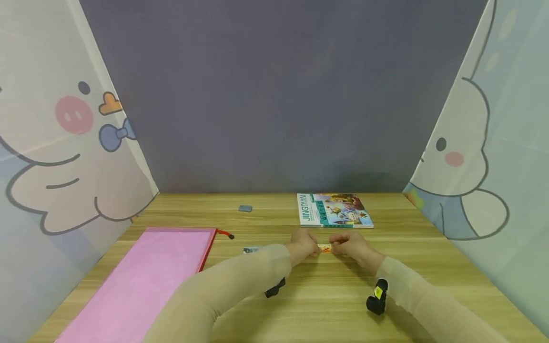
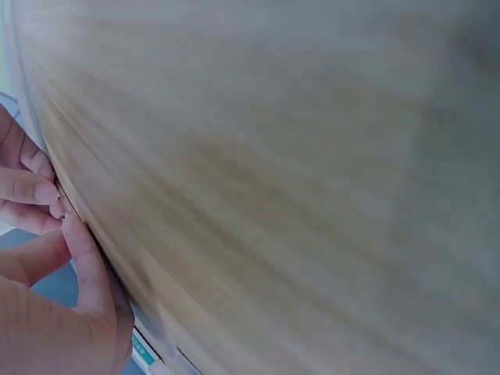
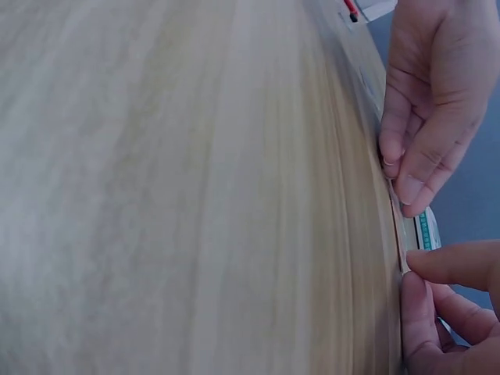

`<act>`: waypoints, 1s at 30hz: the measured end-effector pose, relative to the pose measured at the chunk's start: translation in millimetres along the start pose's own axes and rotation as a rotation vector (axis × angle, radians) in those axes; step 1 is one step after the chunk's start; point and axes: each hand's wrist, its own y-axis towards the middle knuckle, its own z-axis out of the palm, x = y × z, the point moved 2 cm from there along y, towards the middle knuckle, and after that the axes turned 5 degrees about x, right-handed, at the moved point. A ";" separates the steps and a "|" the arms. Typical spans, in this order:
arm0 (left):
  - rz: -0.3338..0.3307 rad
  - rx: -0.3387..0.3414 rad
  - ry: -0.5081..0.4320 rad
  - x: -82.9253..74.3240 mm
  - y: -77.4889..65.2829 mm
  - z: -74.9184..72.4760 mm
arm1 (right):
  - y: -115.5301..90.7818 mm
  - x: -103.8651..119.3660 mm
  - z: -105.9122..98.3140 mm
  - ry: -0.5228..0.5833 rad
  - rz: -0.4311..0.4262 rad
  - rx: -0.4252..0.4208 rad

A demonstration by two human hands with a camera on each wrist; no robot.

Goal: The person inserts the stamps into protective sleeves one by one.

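A small flat yellow card with an orange-red print (image 1: 325,248) lies between the two hands, low over the wooden table. My left hand (image 1: 304,243) pinches its left end with thumb and fingers. At its right end, the thumb and index finger of my right hand (image 1: 353,247) pinch the edge. The right wrist view has the card nearly edge-on, a thin strip between the left hand (image 3: 437,101) above and the right hand (image 3: 453,312) below. In the left wrist view the left hand (image 2: 62,320) and the right hand (image 2: 23,183) almost meet, covering most of the card.
A picture book (image 1: 336,210) lies just beyond the hands. On the left is a pink zip pouch (image 1: 141,281) with a red zipper pull (image 1: 225,233). A small grey-blue block (image 1: 245,208) sits farther back. Beside the left sleeve is a small dark printed piece (image 1: 250,249).
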 end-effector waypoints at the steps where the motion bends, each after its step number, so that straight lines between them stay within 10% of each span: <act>1: -0.001 -0.001 0.001 0.0 -0.4 0.1 | 0.1 -0.4 0.3 -0.008 0.000 -0.007; 14: -0.010 0.004 0.007 -1.7 -0.9 0.6 | 1.2 1.7 0.8 -0.062 -0.012 -0.027; 30: 0.031 0.155 -0.078 -2.2 -8.1 -22.0 | 6.0 1.9 -7.8 0.168 0.037 0.078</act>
